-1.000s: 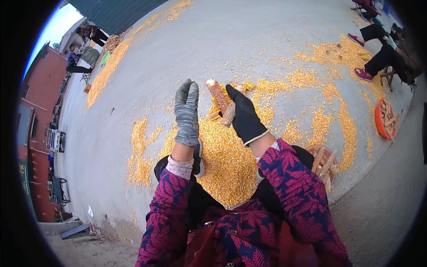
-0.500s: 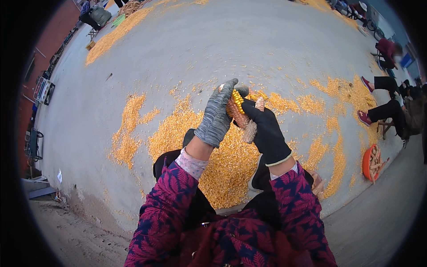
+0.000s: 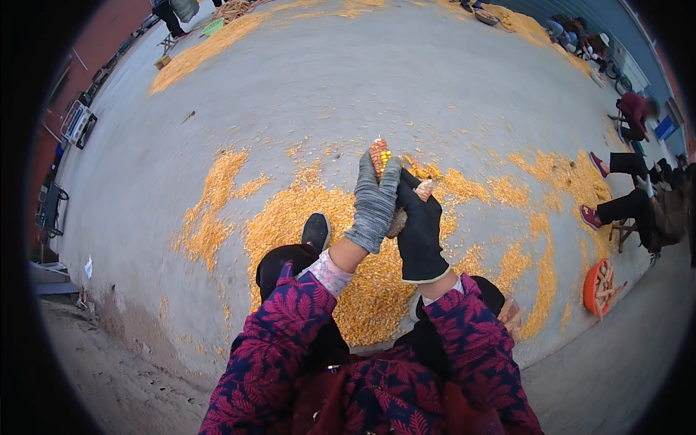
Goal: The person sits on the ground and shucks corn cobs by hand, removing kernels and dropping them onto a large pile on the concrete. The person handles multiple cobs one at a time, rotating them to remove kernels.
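My left hand (image 3: 373,206), in a grey knitted glove, is closed round a partly shelled corn cob (image 3: 379,157). The cob's reddish end points away from me, with a patch of yellow kernels still on its right side. Pressed up against it is my right hand (image 3: 420,235) in a black glove, its fingers wrapped round a bare cob (image 3: 426,190) whose pale tip sticks out on top. The left hand hides where the two cobs meet. Below both hands, a heap of loose kernels (image 3: 370,290) lies on the concrete between my feet.
More kernels (image 3: 212,199) are scattered left and right. An orange basin (image 3: 591,290) of bare cobs stands at the right, near a seated person's red shoes (image 3: 591,217). Further people sit at the far right. A long kernel pile (image 3: 210,54) runs along the far left.
Both hands have drawn closer together, with the left shifted right. The partly shelled cob, earlier slanted across between the hands, now points away from me, and less of its yellow shows.
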`<action>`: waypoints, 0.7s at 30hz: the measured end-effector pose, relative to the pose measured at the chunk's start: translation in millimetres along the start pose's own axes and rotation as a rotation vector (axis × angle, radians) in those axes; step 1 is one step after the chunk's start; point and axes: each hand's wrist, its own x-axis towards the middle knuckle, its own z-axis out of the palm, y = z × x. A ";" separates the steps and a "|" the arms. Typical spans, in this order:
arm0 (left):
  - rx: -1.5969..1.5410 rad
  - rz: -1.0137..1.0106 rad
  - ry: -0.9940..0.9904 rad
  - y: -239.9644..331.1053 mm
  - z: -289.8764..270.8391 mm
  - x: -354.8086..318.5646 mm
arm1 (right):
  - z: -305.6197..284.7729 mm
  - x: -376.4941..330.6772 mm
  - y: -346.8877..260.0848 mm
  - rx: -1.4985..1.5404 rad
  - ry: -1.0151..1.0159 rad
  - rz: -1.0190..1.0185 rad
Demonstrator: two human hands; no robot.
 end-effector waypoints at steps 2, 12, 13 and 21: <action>0.042 0.076 0.069 -5.6 1.2 2.8 | 7.1 -2.7 -3.2 -0.056 -0.009 -0.054; -0.167 0.023 0.011 9.2 -5.7 4.1 | 10.0 6.6 2.1 -0.144 0.055 -0.110; -0.198 0.031 -0.004 8.2 -5.6 5.3 | 7.7 7.8 1.2 -0.138 0.030 -0.111; -0.238 -0.222 -0.032 25.4 2.9 6.5 | -4.9 6.7 1.8 -0.292 0.063 -0.147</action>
